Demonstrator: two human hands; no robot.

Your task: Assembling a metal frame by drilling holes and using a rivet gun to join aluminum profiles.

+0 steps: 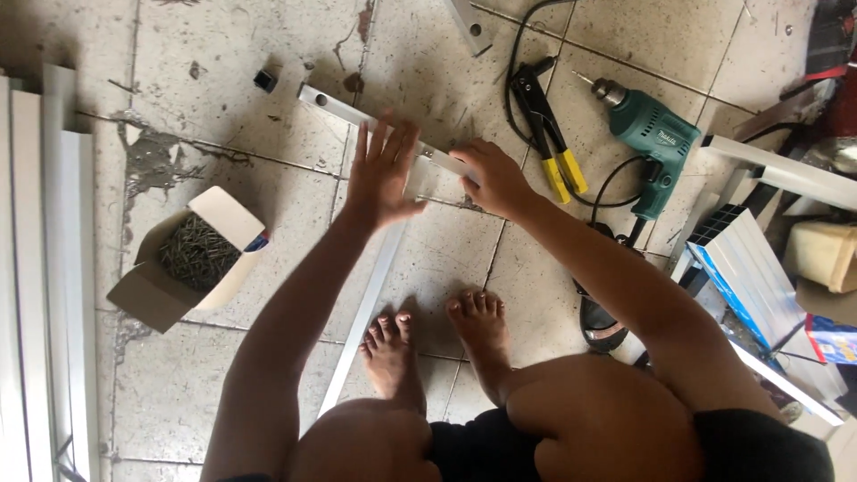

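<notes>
My left hand point(382, 174) is open, fingers spread, hovering flat just above the spot where two white metal bars meet on the tiled floor point(223, 80). My right hand point(493, 177) is closed around the end of the shorter bar point(357, 114), which runs diagonally up to the left. The longer bar point(366, 303) runs from under my left hand down past my bare feet point(437, 344). To the right lie yellow-handled pliers point(549, 134) and a green drill point(647, 134). On the left, an open cardboard box point(192, 259) holds dark screws, beside stacked white strips point(40, 268).
</notes>
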